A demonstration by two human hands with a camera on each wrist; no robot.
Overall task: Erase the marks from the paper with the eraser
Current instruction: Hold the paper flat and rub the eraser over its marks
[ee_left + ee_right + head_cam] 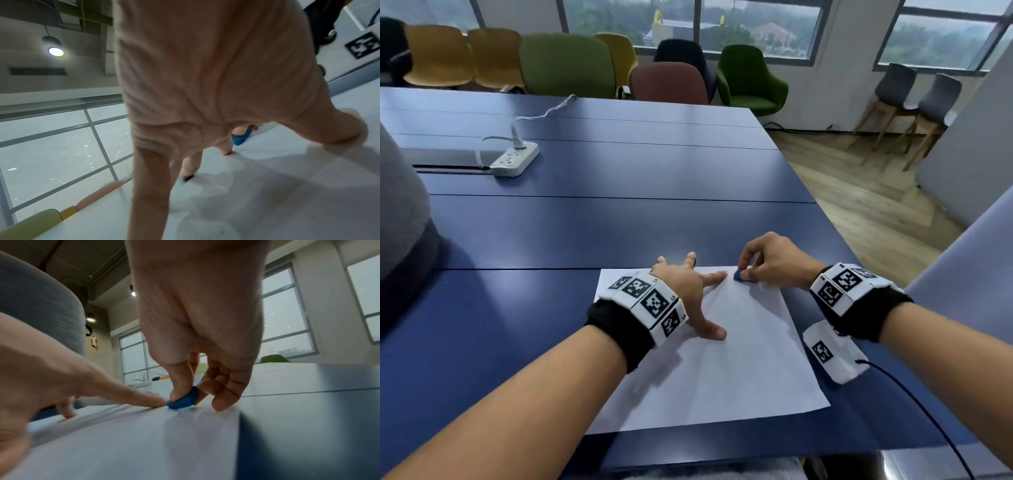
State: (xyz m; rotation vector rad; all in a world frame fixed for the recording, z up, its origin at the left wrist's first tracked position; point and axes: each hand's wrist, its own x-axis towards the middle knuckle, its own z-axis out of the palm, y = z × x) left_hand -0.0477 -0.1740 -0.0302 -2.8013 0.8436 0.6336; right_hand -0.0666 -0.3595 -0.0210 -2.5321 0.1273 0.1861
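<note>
A white sheet of paper [739, 359] lies on the blue table near its front edge. My left hand [688, 291] presses flat on the sheet's far left part, fingers spread and straight. My right hand [763, 263] pinches a small blue eraser [741, 277] between thumb and fingers and holds it against the paper near the far edge, just right of my left index fingertip. The right wrist view shows the eraser [183, 398] touching the paper [144, 443] beside the left hand's fingertip. In the left wrist view the eraser [241, 138] shows beyond my spread fingers. No marks are visible on the paper.
A white power strip [515, 158] with a plugged cable lies at the table's far left. The blue table [602, 222] stretches ahead of the paper. Its right edge [835, 233] drops to a wooden floor. Several chairs stand beyond the far side.
</note>
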